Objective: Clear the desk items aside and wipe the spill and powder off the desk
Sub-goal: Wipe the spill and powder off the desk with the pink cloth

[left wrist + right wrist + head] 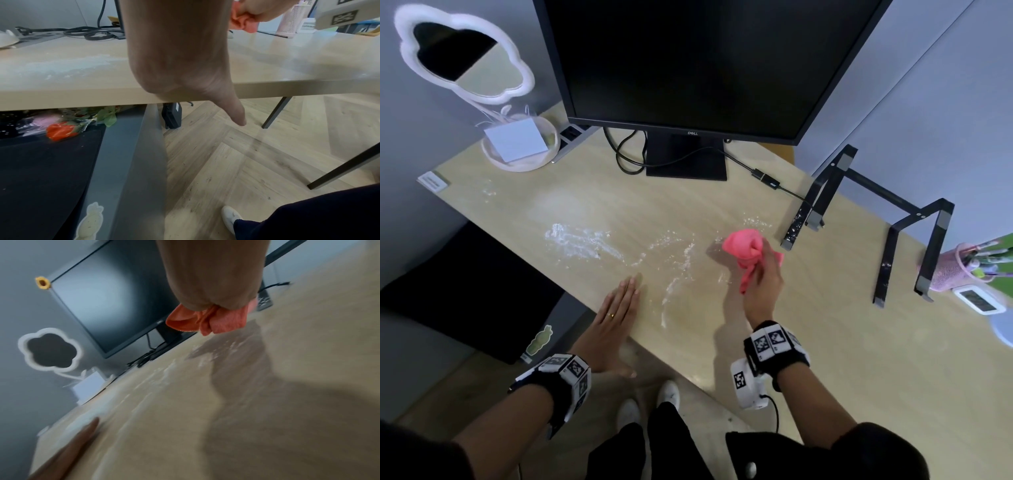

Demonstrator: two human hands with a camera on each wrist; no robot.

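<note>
1. Pale wood runs the whole length of the desk [808,325], set against a grey wall, with a dark monitor [688,61] standing at the back on its square foot.

2. White powder [578,240] lies in smeared streaks across the middle and left of the top, trailing down toward the near edge; a faint wet sheen sits behind it, though from where I stand I can't say for sure how far the spill reaches.

3. Her right hand [762,284] is bunched tightly around a pink cloth [743,248], fingers curled into the folds. The wad is pressed to the desk at the right end of the streaks, so the stroke can sweep left through them.

4. The left hand [619,308] lies flat on the near edge, fingers straight and together, holding nothing. In the left wrist view the thumb hangs below the lip. I judge it is steadying the body, or waiting as a stop to catch powder pushed toward the edge.

5. Cleared things stand out of the wiping path: a cloud-shaped mirror [465,51] at the back left corner, a black laptop stand [887,205] and a pink pen holder [962,267] far right.

6. Wiping looks barely started; most powder remains.
</note>
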